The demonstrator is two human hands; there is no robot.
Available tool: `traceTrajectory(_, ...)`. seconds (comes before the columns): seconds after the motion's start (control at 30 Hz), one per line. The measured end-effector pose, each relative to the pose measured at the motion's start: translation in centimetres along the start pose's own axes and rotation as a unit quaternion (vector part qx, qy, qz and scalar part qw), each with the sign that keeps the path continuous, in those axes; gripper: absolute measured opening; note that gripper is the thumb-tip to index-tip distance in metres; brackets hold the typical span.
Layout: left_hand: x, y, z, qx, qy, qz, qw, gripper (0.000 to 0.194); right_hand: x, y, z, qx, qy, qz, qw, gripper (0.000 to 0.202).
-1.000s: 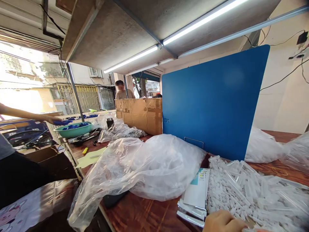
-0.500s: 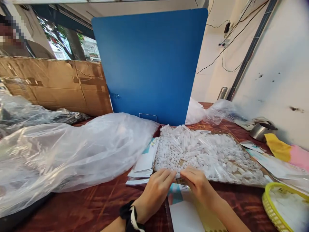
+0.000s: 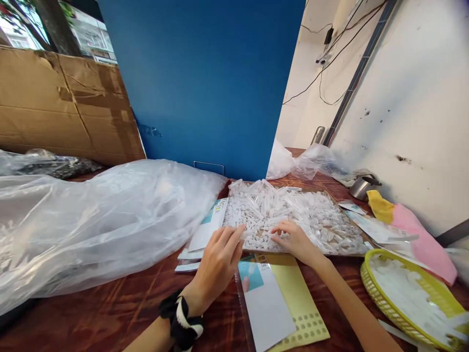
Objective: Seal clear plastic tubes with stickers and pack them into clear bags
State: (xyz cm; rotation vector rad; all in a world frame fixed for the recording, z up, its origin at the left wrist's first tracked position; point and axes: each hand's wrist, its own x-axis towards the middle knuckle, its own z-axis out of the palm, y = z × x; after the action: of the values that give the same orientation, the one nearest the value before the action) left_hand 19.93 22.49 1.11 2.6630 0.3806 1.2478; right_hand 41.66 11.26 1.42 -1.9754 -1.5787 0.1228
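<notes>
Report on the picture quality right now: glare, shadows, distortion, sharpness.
Head view: soft glare along the plastic bag; head view, upper left: daylight above the cardboard looks washed pale; head view, right: soft shadow on the white wall; head view, lower right: the yellow basket looks stretched toward the corner; head view, centre: the small translucent pieces blend together.

A tall blue panel (image 3: 208, 83) stands upright at the far side of the reddish-brown surface (image 3: 124, 313). To its left is a brown cardboard sheet (image 3: 32, 105), above which a tree trunk (image 3: 56, 27) shows outdoors. At far right, a pale wall (image 3: 425, 107) bears a dark slanting pipe (image 3: 355, 78); black cables (image 3: 307, 87) hang to the pipe's left. Near the wall's foot sit a metal cup (image 3: 361, 188) and yellow and pink fabric (image 3: 417, 237).
</notes>
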Motion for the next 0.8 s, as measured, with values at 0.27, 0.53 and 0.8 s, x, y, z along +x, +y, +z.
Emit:
traceTrajectory(0.27,-0.2,-0.4,0.7,-0.047,-0.046,-0.034,0.997,0.031,-0.1,-2.3,0.3,0.028,0.023,-0.049,0.998,0.011)
traceTrajectory(0.53,-0.3,-0.3,1.0,-0.160,-0.054,-0.121,0.978,0.016,-1.0,-5.1,1.3,0.150,0.102,-0.110,0.977,0.017)
traceTrajectory(0.8,-0.2,-0.2,0.3,-0.177,-0.043,0.009,0.983,0.023,-1.6,-5.7,1.6,0.277,0.030,-0.009,0.960,0.020)
